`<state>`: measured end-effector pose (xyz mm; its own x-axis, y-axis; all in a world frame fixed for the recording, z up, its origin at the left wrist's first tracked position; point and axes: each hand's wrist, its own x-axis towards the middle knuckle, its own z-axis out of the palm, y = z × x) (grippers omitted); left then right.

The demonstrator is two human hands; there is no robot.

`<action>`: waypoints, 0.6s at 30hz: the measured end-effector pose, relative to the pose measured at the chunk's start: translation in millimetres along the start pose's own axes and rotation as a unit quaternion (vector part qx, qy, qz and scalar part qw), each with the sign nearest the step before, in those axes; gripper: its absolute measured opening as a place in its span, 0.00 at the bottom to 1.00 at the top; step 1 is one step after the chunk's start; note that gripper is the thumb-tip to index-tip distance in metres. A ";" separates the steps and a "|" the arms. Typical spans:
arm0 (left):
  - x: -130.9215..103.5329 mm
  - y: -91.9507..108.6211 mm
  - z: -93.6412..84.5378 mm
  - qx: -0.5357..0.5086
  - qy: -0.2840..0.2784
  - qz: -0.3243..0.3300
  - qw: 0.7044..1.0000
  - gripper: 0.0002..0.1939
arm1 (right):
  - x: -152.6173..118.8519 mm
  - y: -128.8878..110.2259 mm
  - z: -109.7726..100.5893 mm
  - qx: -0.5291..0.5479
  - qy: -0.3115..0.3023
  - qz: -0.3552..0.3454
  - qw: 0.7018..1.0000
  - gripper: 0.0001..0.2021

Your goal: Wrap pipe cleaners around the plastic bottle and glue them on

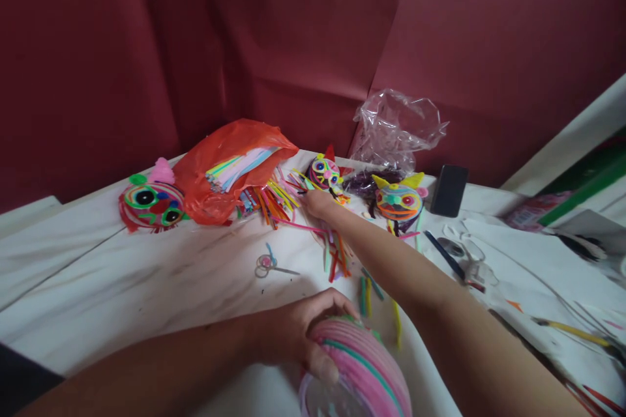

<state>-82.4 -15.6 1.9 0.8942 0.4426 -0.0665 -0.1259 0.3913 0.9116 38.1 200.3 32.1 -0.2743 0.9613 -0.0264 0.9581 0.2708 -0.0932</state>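
My left hand (pixel 313 332) is wrapped round the rim of a round craft piece (pixel 362 358) at the bottom edge. Pink, white and green fuzzy strips cover its curved side, and a greyish surface shows in its opening. Stretched far forward, my right hand (pixel 317 203) is at a heap of coloured pipe cleaners (pixel 268 202); its fingers are mostly hidden. Longer pipe cleaners stick out of a red plastic bag (pixel 229 150). Cut pieces (pixel 337 254) lie under my right forearm. Scissors (pixel 274 267) rest on the table between my arms.
Colourful animal faces stand at the left (pixel 151 202), the back (pixel 325 172) and the right (pixel 398 202). Behind them is a crumpled clear bag (pixel 396 124). A black phone (pixel 450 190), a dark pen (pixel 444 254) and a yellow-handled tool (pixel 572 331) lie to the right.
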 end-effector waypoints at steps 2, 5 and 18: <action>-0.1 1.5 1.3 -0.008 0.001 -0.012 1.000 0.43 | 4.4 -0.4 1.5 0.048 0.000 0.026 0.998 0.17; -1.8 7.0 5.2 -0.003 0.010 -0.019 1.000 0.42 | 12.6 7.3 -7.6 0.162 0.000 0.060 0.985 0.17; -2.7 9.9 8.8 -0.002 0.036 -0.031 0.999 0.43 | 12.1 22.8 -40.0 0.638 0.071 0.041 0.766 0.10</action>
<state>-82.3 -20.0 14.6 0.8667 0.4752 -0.1519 -0.0732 0.4223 0.9035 59.9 220.1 69.5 -0.1192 0.9927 0.0164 0.0867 0.0269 -0.9959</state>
